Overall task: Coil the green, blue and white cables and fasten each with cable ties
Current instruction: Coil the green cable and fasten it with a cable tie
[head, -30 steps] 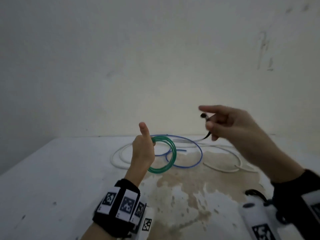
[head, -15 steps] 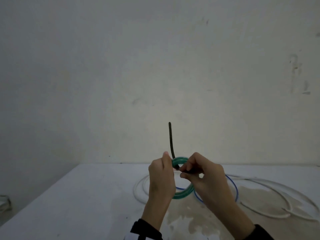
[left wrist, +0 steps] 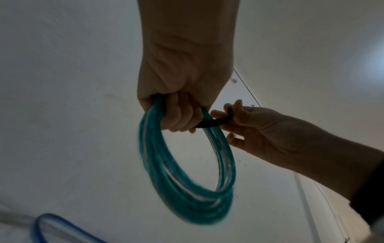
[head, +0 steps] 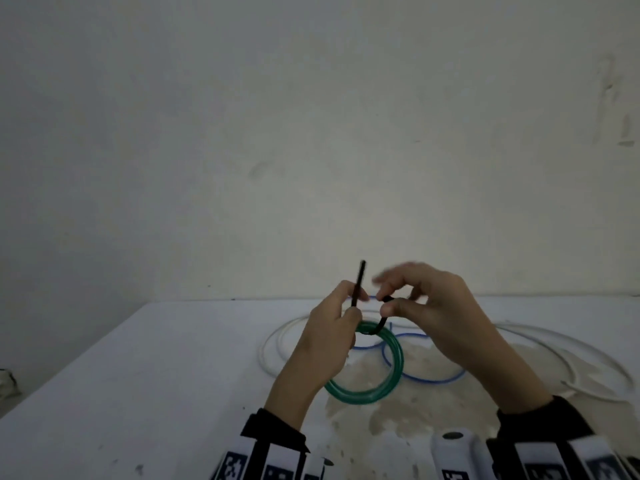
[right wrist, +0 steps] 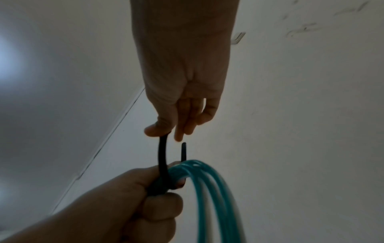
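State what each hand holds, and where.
Left hand grips the green coil at its top, over the black tie. Right hand pinches the tie's one end.

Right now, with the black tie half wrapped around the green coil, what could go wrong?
1. The cable tie isn't fastened: its free end stands loose beside the right hand, so it may slip out.
2. Only the left hand holds the green coil; loosening that grip could let the loops spring apart.
3. The blue cable lies just below and might snag.
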